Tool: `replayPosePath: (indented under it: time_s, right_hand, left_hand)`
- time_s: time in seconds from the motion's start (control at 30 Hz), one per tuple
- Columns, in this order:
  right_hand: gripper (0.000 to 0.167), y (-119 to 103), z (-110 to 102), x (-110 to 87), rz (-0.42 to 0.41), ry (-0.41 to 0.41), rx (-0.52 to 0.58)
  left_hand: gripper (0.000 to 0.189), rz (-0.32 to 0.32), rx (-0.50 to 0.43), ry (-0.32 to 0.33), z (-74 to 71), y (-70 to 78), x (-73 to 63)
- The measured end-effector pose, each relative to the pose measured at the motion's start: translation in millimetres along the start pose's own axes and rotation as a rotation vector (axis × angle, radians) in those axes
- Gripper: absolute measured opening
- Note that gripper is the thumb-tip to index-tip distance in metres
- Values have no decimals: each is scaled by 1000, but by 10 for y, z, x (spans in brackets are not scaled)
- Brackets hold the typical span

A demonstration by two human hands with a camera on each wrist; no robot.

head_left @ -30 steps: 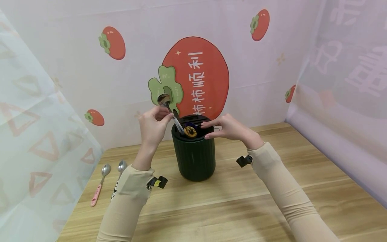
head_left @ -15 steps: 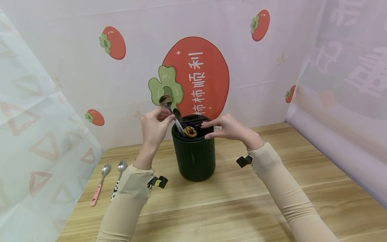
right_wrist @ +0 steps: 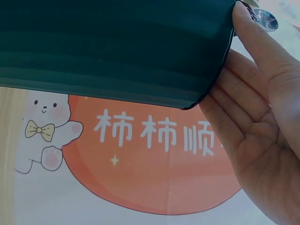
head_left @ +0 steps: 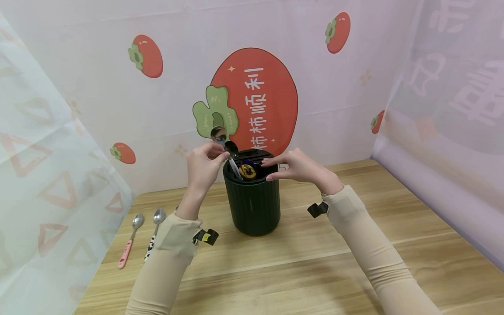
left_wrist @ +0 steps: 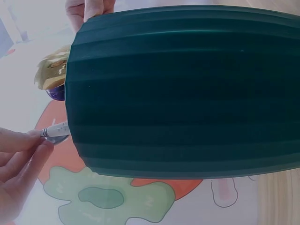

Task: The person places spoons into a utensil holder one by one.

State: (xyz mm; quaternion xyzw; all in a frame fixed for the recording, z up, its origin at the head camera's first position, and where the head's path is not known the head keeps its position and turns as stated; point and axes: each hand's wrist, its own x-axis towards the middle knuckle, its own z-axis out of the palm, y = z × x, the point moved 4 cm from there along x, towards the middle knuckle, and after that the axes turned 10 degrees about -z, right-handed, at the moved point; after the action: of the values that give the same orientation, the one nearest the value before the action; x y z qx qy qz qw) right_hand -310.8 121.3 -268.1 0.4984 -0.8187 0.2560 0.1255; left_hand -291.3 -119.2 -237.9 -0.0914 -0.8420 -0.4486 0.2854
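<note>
In the head view, a dark green ribbed utensil holder stands on the table. My left hand pinches a spoon near the middle, its shiny bowl up. The white patterned handle slants down into the holder's left side. My right hand rests at the holder's right rim, fingers mostly straight. In the right wrist view its thumb lies on the rim. A gold round bowl, a blue one and a dark spoon bowl stick out of the holder.
Left on the wooden table lie a pink-handled spoon and a spoon with a black-and-white handle, partly covered by my left sleeve. A persimmon-print cloth hangs close behind the holder.
My left hand has shifted slightly right and down, and the spoon's bowl has come lower and nearer the holder. The right hand and holder have stayed put.
</note>
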Motion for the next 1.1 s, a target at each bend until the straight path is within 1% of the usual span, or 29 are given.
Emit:
replayPosePath:
  time_s: [0.37, 0.53, 0.7, 0.87, 0.93, 1.0, 1.1]
  right_hand:
    - [41, 1, 4, 10, 1, 7, 10]
    - [41, 1, 5, 6, 6, 4, 7]
    - [41, 19, 6, 0, -1, 7, 7]
    - [42, 21, 6, 0, -4, 9, 8]
    - [42, 19, 7, -1, -2, 8, 6]
    - [42, 16, 7, -2, -3, 7, 5]
    - [43, 13, 8, -5, -2, 6, 4]
  left_hand:
    - [10, -3, 13, -52, 45, -20, -15]
    - [9, 3, 15, -59, 58, -45, -31]
    - [9, 11, 32, -68, 58, -33, -33]
    - [9, 20, 47, -93, 64, -28, -41]
    - [8, 34, 76, -105, 66, -30, -47]
    - [8, 51, 132, -113, 64, -42, -52]
    - [10, 54, 192, -115, 35, -72, -63]
